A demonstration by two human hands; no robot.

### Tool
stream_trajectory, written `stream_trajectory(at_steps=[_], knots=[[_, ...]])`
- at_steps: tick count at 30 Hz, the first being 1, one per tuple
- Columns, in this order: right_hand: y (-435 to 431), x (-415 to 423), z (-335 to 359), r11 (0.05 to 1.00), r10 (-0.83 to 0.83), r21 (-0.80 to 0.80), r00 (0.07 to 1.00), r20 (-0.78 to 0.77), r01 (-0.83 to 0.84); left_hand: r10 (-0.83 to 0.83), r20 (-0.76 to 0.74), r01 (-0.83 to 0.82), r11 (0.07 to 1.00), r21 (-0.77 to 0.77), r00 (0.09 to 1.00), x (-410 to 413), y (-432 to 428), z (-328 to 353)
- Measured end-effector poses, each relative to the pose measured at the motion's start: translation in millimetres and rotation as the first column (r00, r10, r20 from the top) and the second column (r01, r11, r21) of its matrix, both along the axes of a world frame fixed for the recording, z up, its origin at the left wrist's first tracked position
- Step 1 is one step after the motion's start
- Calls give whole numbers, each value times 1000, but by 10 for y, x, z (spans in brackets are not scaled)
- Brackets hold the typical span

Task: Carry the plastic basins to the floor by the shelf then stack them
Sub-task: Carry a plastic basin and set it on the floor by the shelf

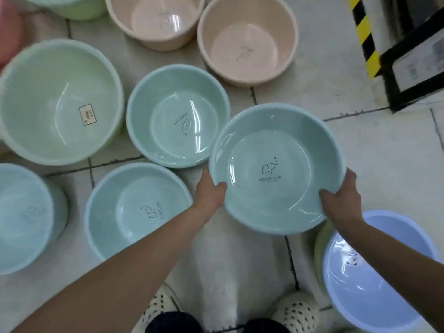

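I hold a teal plastic basin (276, 145) with an elephant logo above the tiled floor, upright, in the middle right. My left hand (210, 191) grips its near-left rim, thumb inside. My right hand (342, 195) grips its near-right rim. Two matching teal basins sit on the floor: one (177, 116) just left of the held one, another (137, 210) under my left forearm. A large pale green basin (60, 102) stands at the left.
Two beige basins (153, 20) (247, 42) stand at the top. A light blue basin (374, 275) is at the lower right, another teal one (24, 217) at the left edge. A black frame with a yellow-black striped post (367, 37) stands top right. My feet (163, 306) are below.
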State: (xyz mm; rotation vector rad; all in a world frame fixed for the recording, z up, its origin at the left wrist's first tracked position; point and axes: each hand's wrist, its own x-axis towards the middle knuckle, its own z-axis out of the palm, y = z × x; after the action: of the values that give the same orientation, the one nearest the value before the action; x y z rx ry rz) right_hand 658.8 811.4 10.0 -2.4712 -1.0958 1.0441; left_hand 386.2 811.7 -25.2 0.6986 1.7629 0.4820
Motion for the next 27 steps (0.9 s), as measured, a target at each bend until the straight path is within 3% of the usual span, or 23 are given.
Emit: stream_trajectory(at_steps=[6,11,18,27], knots=[[170,-749,818,986,161,41,985,-61,-159,120,-36,-118,992,50,992,-830,-159,760],[124,-1699,1028,949,315,49,936,-156,-311,264,-125,-267,964,-8,956,-1695,-674,1092],[-372,-2702,602,885,447,-58,879,-166,-461,368,-270,-394,918,-44,890,-2491,-1560,811],[-940,-2955,-223,803,575,-160,817,-48,-575,342,-275,-382,918,-106,899,-2772,-2138,-19]])
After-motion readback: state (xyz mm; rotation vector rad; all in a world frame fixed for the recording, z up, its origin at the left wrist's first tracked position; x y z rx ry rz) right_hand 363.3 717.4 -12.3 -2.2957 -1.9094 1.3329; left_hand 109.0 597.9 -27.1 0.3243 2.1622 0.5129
